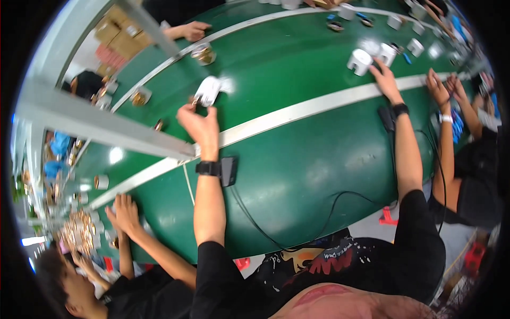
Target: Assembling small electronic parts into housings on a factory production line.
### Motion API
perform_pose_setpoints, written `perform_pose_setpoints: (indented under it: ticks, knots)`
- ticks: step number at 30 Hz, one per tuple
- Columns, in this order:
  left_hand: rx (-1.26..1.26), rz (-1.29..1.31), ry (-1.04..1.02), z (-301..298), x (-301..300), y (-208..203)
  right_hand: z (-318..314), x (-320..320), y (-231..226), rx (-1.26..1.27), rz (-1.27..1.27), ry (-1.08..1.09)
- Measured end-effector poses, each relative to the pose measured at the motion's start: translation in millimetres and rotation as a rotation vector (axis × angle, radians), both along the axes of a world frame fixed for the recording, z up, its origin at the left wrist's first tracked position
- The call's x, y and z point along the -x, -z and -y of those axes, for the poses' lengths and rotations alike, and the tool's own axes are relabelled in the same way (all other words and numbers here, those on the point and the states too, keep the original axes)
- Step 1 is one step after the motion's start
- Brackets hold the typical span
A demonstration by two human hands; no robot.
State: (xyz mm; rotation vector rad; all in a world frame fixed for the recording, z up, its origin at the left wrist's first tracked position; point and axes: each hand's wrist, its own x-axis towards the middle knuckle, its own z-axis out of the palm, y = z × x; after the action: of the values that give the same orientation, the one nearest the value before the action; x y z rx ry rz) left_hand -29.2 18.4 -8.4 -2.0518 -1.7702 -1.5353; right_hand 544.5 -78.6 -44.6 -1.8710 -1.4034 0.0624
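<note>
My left hand (201, 123) reaches over the pale rail onto the green belt. Its fingers and thumb close around the near end of a white plastic housing (209, 87), where a small copper-coloured part also shows at the fingertips. My right hand (386, 82) stretches over the rail farther right, fingers extended. Its fingertips are beside a white notched cup-shaped housing (359, 61) and touch or nearly touch a second white housing (387, 54); slight blur hides which. Both wrists wear black bands with cables.
A grey metal post (127, 130) slants across the left. Co-workers' hands (126, 212) rest at the left, others (441, 90) at the right, another (195, 31) across the belt. A housing with a copper coil (203, 53) stands at the far edge. Black cables (329, 210) trail over the green tabletop.
</note>
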Motion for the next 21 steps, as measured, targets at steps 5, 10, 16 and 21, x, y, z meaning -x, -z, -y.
perform_pose_setpoints:
  ticks: [5, 10, 16, 21]
  knots:
    - [-0.194, -0.317, -0.106, 11.1, -28.4, -32.7, 16.1, 34.4, -26.5, 0.010, -0.210, -0.029]
    - [-0.036, -0.423, 0.349, -11.5, -13.6, -18.5, 16.8, 96.9, -58.2, -0.077, 0.026, -0.155]
    - [0.677, -0.312, 0.459, 9.5, -2.8, -77.4, 18.3, 99.6, -70.5, 0.070, -0.045, 0.018]
    - [0.592, -0.317, 0.357, 14.6, 19.4, -92.3, 17.1, 96.8, -63.0, -0.019, -0.215, 0.009]
